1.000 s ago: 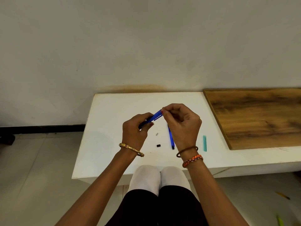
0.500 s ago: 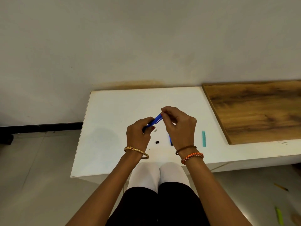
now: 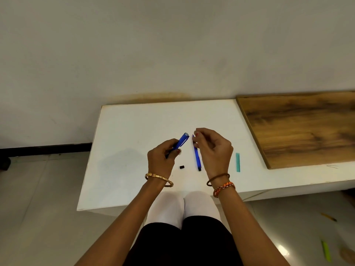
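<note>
Above the white surface (image 3: 134, 131), a blue pen barrel (image 3: 181, 141) is pointing up and to the right, its open end clear of the left hand (image 3: 163, 160), which is gripping its lower part with curled fingers. The right hand (image 3: 213, 152) is hovering just beside that open end, thumb and forefinger drawn together; whether they are pinching anything cannot be told. Half a second ago the right fingers were meeting the barrel's tip; now the two are standing apart. A second blue pen part (image 3: 196, 158) is lying on the surface below the right hand, a small black piece (image 3: 182, 167) near it. A teal strip (image 3: 238, 162) is lying farther right, beside a wooden board (image 3: 299, 127).
</note>
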